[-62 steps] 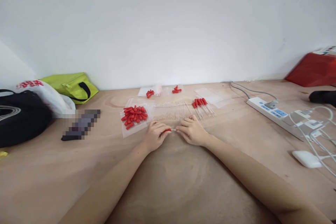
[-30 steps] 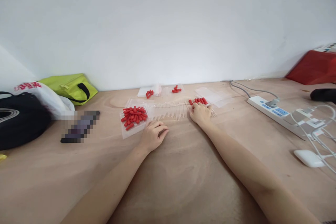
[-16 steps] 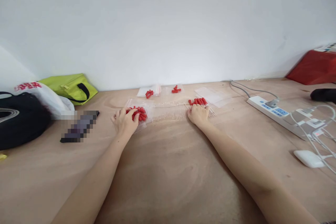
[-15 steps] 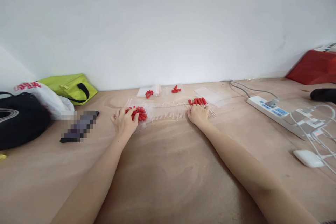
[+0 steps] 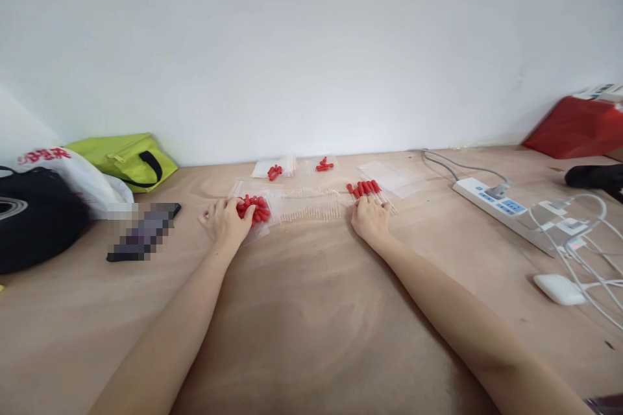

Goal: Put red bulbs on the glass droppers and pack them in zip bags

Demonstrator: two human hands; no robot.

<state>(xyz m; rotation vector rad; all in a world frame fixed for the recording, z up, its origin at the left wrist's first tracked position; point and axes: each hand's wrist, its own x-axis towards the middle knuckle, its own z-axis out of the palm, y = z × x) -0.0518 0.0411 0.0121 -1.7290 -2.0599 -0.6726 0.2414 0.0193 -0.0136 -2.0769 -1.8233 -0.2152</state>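
Observation:
My left hand (image 5: 226,224) rests at the left side of a pile of small red rubber bulbs (image 5: 257,211), its thumb and forefinger apart and touching them. The pile lies on a clear plastic bag (image 5: 272,193). In the middle, a row of thin clear sticks or tubes (image 5: 311,205) lies side by side. My right hand (image 5: 370,219) is closed at the near side of several red-topped tubes (image 5: 365,188), lying in a row at the right. Its fingertips are partly hidden, and what they pinch is unclear.
Behind are two small bags with red bulbs (image 5: 275,172) and flat clear bags (image 5: 389,179). A phone (image 5: 146,232), a green bag (image 5: 126,159), and a black bag (image 5: 43,220) are left. A power strip (image 5: 506,214), cables, and a white charger (image 5: 559,289) are right.
The view has shifted slightly. My right hand has drawn back a little toward me and to the right, against the red-topped tubes. My left hand stays at the bulb pile.

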